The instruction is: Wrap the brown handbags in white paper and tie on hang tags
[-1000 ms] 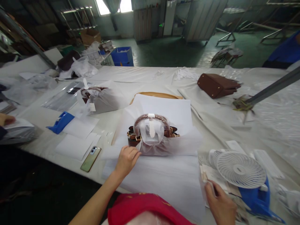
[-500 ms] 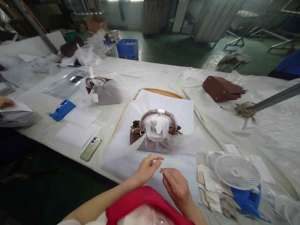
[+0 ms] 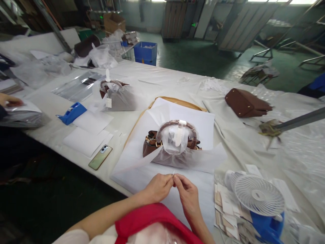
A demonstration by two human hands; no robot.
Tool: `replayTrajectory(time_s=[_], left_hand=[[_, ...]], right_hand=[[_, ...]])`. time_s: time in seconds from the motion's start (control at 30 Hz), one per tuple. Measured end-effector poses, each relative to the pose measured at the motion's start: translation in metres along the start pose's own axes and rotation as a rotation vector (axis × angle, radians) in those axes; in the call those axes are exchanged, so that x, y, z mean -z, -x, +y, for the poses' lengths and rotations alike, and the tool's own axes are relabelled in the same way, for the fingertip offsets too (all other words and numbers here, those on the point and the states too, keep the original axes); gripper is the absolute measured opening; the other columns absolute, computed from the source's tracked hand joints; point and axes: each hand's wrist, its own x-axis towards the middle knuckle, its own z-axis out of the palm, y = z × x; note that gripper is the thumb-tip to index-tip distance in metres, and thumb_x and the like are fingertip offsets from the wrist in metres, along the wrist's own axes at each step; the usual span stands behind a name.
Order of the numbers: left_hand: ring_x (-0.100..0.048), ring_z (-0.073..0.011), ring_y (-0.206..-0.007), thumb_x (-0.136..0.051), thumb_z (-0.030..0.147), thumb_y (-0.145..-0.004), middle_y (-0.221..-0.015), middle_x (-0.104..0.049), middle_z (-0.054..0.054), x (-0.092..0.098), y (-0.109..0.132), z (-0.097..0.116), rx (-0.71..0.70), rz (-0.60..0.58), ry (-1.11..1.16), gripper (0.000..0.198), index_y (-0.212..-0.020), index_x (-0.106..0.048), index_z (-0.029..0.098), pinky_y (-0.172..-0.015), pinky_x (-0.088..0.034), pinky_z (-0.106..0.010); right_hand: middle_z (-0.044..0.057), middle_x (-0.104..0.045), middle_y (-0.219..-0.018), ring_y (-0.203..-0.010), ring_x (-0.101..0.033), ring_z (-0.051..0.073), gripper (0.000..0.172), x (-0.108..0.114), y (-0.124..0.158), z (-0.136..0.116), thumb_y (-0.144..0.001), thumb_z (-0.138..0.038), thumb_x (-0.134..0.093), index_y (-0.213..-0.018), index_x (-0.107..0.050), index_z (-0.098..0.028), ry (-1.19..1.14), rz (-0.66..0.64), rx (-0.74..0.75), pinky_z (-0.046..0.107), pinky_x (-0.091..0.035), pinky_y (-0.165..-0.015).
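Note:
My left hand (image 3: 159,187) and my right hand (image 3: 186,192) meet at the fingertips, close in front of my body. Both are closed in a pinch on a thin white string (image 3: 173,174), of which only a short end shows. Just beyond them stands a brown handbag (image 3: 149,149), its lower front wrapped in translucent tissue paper (image 3: 172,158). Clear film covers its arched handle (image 3: 162,128), and a white strip (image 3: 179,137) hangs from the handle's top. Beneath the bag lies a white sheet (image 3: 142,179) over a padded mat with a tan edge (image 3: 175,100).
Left of the mat are a phone (image 3: 100,157), white papers (image 3: 85,137), a blue tape dispenser (image 3: 73,113) and a second wrapped handbag (image 3: 118,96). To the right are a white fan (image 3: 259,195), cardboard tags (image 3: 225,211), a brown bag (image 3: 246,102) and a metal pole (image 3: 302,120). Another person's hand (image 3: 10,100) shows far left.
My hands have come together from slightly apart, and their fingertips now meet on the string. The whole view has shifted a little; the handbag stays in place on the sheet.

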Motion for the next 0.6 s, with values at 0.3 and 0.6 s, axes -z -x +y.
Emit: replayTrajectory(time_s=[0.3,0.6], left_hand=[[-0.065,-0.0185,-0.077,-0.022,0.032,-0.099,-0.087,-0.069,-0.006,0.014,0.006,-0.013,-0.005,-0.053,-0.295,0.042,-0.093,-0.062,0.018,-0.068,-0.045,-0.026],[-0.064,-0.0178,-0.075,-0.027,0.029,-0.098,-0.087,-0.069,-0.006,0.026,0.006,-0.017,-0.009,-0.06,-0.26,0.038,-0.094,-0.063,0.018,-0.067,-0.046,-0.026]], right_hand=[[0.004,-0.063,-0.075,-0.064,-0.05,0.012,0.04,-0.026,-0.008,0.001,-0.076,-0.051,-0.07,-0.092,-0.071,-0.014,-0.142,-0.048,-0.027,0.025,-0.044,-0.061],[0.003,-0.067,-0.076,-0.065,-0.056,0.014,0.046,-0.038,-0.014,0.0,-0.062,-0.04,-0.083,-0.099,-0.072,-0.015,-0.199,0.069,-0.105,0.028,-0.048,-0.062]])
